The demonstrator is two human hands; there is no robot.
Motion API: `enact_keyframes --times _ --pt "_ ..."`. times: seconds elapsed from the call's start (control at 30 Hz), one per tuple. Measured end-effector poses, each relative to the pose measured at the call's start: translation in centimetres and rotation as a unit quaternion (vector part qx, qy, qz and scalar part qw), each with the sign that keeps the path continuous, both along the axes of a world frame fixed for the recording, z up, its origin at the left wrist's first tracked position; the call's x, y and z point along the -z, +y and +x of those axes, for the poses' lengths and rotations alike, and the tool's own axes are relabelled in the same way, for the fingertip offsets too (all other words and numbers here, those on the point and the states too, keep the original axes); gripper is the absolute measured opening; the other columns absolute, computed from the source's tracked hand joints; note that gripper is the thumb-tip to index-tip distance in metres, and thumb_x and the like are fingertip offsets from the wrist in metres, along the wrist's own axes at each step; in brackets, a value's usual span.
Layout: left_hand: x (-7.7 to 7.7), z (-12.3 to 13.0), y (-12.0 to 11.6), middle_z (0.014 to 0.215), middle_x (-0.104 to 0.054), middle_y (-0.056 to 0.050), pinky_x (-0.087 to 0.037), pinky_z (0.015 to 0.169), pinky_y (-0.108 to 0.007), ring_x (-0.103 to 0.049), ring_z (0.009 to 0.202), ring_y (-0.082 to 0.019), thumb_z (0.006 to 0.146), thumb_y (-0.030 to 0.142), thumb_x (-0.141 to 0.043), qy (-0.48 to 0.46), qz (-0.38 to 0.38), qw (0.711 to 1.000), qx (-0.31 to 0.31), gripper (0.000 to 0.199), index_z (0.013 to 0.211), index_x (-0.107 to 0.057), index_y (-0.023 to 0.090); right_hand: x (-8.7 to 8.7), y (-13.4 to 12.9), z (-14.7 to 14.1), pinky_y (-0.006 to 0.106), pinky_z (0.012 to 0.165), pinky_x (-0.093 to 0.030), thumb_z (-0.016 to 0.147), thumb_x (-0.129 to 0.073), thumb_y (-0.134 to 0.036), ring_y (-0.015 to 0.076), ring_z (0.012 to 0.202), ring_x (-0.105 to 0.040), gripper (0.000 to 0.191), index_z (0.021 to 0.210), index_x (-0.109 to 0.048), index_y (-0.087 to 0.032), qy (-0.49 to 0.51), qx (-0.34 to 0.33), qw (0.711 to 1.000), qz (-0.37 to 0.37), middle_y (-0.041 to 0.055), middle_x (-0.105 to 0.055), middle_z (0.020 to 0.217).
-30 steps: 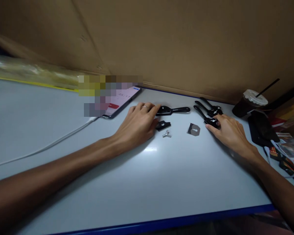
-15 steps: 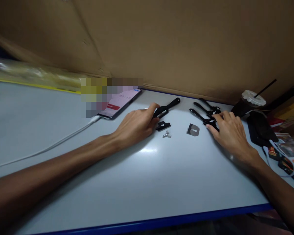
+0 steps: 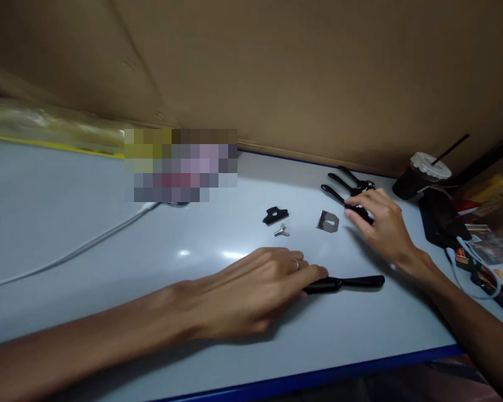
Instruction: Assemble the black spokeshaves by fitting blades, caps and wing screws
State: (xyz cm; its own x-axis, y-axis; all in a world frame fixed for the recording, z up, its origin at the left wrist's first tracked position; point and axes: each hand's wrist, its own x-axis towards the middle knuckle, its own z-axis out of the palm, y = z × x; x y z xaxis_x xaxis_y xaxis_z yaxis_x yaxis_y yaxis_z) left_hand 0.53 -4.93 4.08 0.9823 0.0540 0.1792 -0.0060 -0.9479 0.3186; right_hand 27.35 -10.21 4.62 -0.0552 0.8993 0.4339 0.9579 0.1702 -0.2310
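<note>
My left hand (image 3: 268,287) is closed around one end of a black spokeshave body (image 3: 339,284), which lies low at the near part of the table with its other handle pointing right. My right hand (image 3: 381,223) has thumb and fingertips on another black spokeshave (image 3: 333,194), partly hidden under the fingers. More black handles (image 3: 346,175) lie just behind it. Between the hands and farther back rest a black cap plate (image 3: 276,215), small silver screws (image 3: 282,230) and a flat grey blade (image 3: 329,221) with a keyhole slot.
A phone, mostly blurred out, stands back left with a white cable (image 3: 96,240). At the back right are a lidded drink cup (image 3: 421,176) with a straw, a black device (image 3: 444,218) and packets. Cardboard (image 3: 301,78) walls the rear; a blue edge (image 3: 318,371) runs along the front.
My left hand has brought the spokeshave body from beside the cap plate toward me and turned it nearly sideways. My right hand stays at the other spokeshaves, its fingers shifted slightly.
</note>
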Motion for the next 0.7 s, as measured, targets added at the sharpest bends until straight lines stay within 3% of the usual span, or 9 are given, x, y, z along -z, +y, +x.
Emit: enact_keyframes --times 0.17,0.3,0.43,0.53,0.63,0.7 --pt "0.0 0.2 0.3 0.081 -0.065 -0.005 -0.041 0.059 -0.031 -0.058 0.069 -0.020 0.095 0.016 -0.052 -0.013 0.055 0.998 0.005 0.023 0.118 -0.056 0.017 1.0 -0.1 -2.0 0.044 0.087 -0.049 0.096 -0.062 -0.037 0.0284 0.097 -0.059 0.028 0.115 -0.068 -0.017 -0.010 -0.017 0.996 -0.089 0.0115 -0.065 0.104" --pt "0.1 0.3 0.6 0.080 -0.065 -0.004 -0.043 0.060 -0.034 -0.058 0.068 -0.020 0.097 0.023 -0.057 -0.020 0.076 0.997 0.009 0.016 0.112 -0.058 0.015 0.8 0.0 -2.4 0.041 0.084 -0.049 0.092 -0.066 -0.032 0.0263 0.097 -0.060 0.020 0.108 -0.066 -0.019 0.038 0.005 0.990 -0.135 0.0091 -0.062 0.104" --pt "0.3 0.0 0.9 0.084 -0.065 -0.004 -0.045 0.062 -0.032 -0.059 0.070 -0.019 0.100 0.030 -0.055 -0.009 0.046 0.999 -0.009 0.017 0.112 -0.055 0.017 -0.1 -0.4 -2.6 0.035 0.076 -0.047 0.082 -0.074 -0.027 0.0213 0.088 -0.060 0.023 0.098 -0.058 -0.021 0.120 0.025 0.978 -0.171 0.0038 -0.062 0.099" --pt "0.5 -0.2 1.1 0.089 -0.064 -0.003 -0.047 0.066 -0.031 -0.060 0.074 -0.018 0.100 0.027 -0.052 -0.002 -0.011 0.999 -0.039 0.018 0.117 -0.052 0.019 -0.3 -0.8 -2.8 0.031 0.066 -0.043 0.081 -0.070 -0.023 0.0165 0.071 -0.056 0.024 0.096 -0.051 -0.023 0.204 0.014 0.962 -0.184 -0.0034 -0.058 0.079" --pt "0.7 -0.3 1.4 0.094 -0.064 -0.003 -0.047 0.068 -0.030 -0.060 0.077 -0.018 0.100 0.020 -0.047 -0.008 -0.057 0.997 -0.051 0.019 0.119 -0.051 0.019 -0.4 -1.1 -2.8 0.030 0.063 -0.041 0.082 -0.064 -0.022 0.0144 0.063 -0.053 0.022 0.101 -0.052 -0.023 0.278 -0.004 0.944 -0.177 -0.0071 -0.054 0.068" --pt "0.9 -0.2 1.5 0.093 -0.063 -0.003 -0.046 0.066 -0.029 -0.059 0.075 -0.017 0.102 0.017 -0.046 -0.014 -0.048 0.998 -0.037 0.014 0.113 -0.054 0.019 -0.7 -1.2 -2.7 0.029 0.063 -0.042 0.081 -0.067 -0.024 0.0136 0.063 -0.053 0.023 0.101 -0.056 -0.022 0.327 -0.004 0.932 -0.157 -0.0060 -0.057 0.070"
